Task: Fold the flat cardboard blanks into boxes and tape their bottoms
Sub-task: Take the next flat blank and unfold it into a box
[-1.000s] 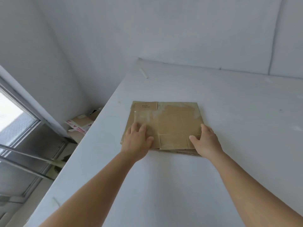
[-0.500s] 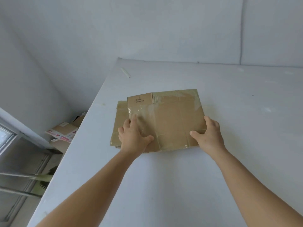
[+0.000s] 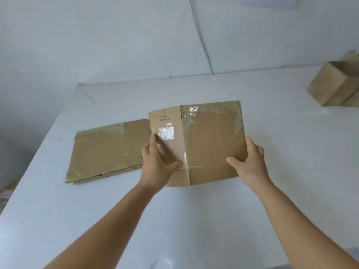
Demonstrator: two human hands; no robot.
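I hold a flat brown cardboard blank (image 3: 206, 140) with shiny old tape on it, lifted off the white table (image 3: 194, 210) and tilted toward me. My left hand (image 3: 157, 164) grips its left lower part, thumb on the front face. My right hand (image 3: 250, 162) grips its right edge, thumb on the front. Behind and to the left, a stack of further flat blanks (image 3: 104, 152) lies on the table.
A folded open cardboard box (image 3: 334, 84) stands at the table's far right. A small white strip (image 3: 87, 99) lies near the back left corner. White walls close off the back; the table's left edge drops to the floor.
Both hands have lifted the top blank off the stack and carried it right and toward me. The view has turned right, bringing the folded box into sight.
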